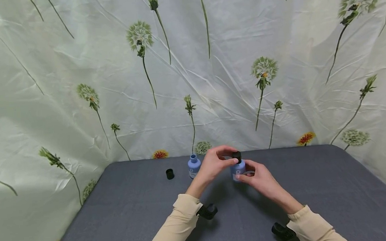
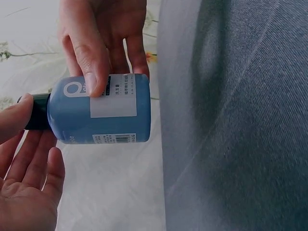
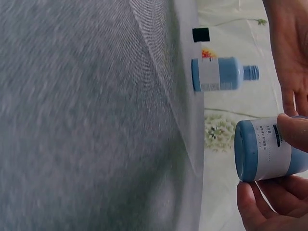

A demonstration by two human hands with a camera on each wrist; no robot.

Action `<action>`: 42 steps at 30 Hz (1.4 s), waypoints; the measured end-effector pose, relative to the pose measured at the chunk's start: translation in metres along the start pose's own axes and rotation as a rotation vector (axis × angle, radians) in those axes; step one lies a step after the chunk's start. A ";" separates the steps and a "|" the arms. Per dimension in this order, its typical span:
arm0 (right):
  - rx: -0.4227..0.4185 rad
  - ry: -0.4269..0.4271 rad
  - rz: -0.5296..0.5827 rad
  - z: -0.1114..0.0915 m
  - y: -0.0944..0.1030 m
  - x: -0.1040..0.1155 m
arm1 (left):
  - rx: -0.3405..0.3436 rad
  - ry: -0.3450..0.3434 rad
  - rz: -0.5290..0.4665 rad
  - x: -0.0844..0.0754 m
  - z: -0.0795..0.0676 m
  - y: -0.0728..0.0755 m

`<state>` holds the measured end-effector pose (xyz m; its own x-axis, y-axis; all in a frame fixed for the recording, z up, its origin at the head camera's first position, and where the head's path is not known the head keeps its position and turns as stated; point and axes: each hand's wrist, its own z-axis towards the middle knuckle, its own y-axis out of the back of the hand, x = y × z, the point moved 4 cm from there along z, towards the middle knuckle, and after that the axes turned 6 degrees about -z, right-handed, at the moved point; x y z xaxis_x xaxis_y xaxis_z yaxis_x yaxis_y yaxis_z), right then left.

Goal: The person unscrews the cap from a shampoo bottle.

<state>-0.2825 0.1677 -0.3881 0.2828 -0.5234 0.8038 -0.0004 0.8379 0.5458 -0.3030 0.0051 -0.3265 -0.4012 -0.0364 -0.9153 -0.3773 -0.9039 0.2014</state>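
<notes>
A blue bottle with a white label is held up off the table, upright in the head view. My right hand grips its body, the thumb across the label and the fingers behind. The black cap sits at the top of this bottle, and my left hand pinches it between thumb and fingers. To the left, a second blue bottle stands uncapped, its threaded neck bare. Beside that one lies a loose black cap. In the head view my left hand partly covers the second bottle's right side.
A dark grey cloth covers the table. Behind it hangs a pale curtain printed with dandelions. Black wrist devices are worn at both beige sleeves.
</notes>
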 end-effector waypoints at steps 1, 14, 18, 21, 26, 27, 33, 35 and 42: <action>0.002 0.000 0.002 -0.001 -0.002 0.001 | -0.004 0.003 0.001 0.000 -0.001 0.001; 0.003 -0.001 0.029 -0.004 -0.018 0.013 | -0.031 -0.001 0.030 0.034 -0.004 0.019; 0.003 -0.016 0.036 -0.005 -0.023 0.016 | -0.030 0.009 0.028 0.033 -0.010 0.022; 0.006 -0.036 0.044 -0.006 -0.029 0.017 | -0.031 0.025 0.021 0.034 -0.016 0.025; 0.006 -0.063 0.063 -0.011 -0.034 0.020 | -0.042 0.044 0.020 0.033 -0.023 0.028; 0.006 -0.067 0.066 -0.012 -0.035 0.021 | -0.043 0.048 0.016 0.033 -0.024 0.028; 0.020 -0.077 0.071 -0.019 -0.038 0.026 | -0.041 0.079 0.008 0.017 -0.037 0.027; 0.034 -0.076 0.070 -0.022 -0.039 0.027 | -0.034 0.081 0.004 0.007 -0.043 0.027; 0.052 -0.105 0.070 -0.033 -0.042 0.028 | -0.019 0.060 -0.006 -0.010 -0.062 0.023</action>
<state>-0.2425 0.1231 -0.3961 0.1787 -0.4798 0.8590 -0.0667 0.8651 0.4971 -0.2565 -0.0419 -0.3345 -0.3476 -0.0559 -0.9360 -0.3633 -0.9122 0.1894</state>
